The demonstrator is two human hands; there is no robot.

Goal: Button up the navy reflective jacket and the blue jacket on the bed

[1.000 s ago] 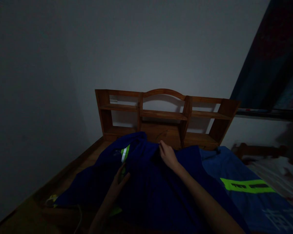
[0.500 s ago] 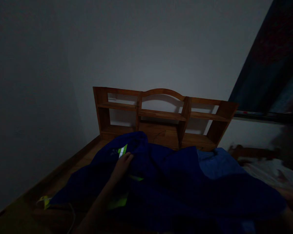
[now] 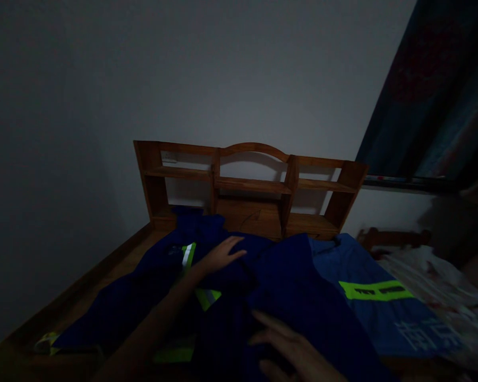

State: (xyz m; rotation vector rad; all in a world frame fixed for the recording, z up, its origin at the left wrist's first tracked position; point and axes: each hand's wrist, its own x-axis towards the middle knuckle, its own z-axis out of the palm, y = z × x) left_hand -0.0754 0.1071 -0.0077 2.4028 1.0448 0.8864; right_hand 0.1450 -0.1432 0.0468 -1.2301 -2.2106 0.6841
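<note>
A dark blue work jacket (image 3: 151, 289) with yellow-green and silver reflective strips lies spread and creased over the bed. Above its middle my left hand (image 3: 221, 254) reaches out with fingers apart, nothing held; whether it touches the cloth I cannot tell. Lower down, at the bottom of the view, my right hand (image 3: 284, 345) hovers over or rests on the dark blue cloth, fingers spread. To the right lies a lighter blue garment (image 3: 330, 265), partly covered by the dark cloth. It bears a yellow-green band (image 3: 376, 291) and large white characters.
A wooden headboard (image 3: 255, 185) with open shelves stands against the pale wall (image 3: 223, 79). White crumpled fabric (image 3: 442, 270) lies at the right, below a dark curtain (image 3: 418, 106). A small yellow item (image 3: 45, 342) is at the lower left. The room is dim.
My right hand has come in from the far right and let go of the dark blue cloth. The lighter garment's band is now uncovered. My left hand has opened and moved right.
</note>
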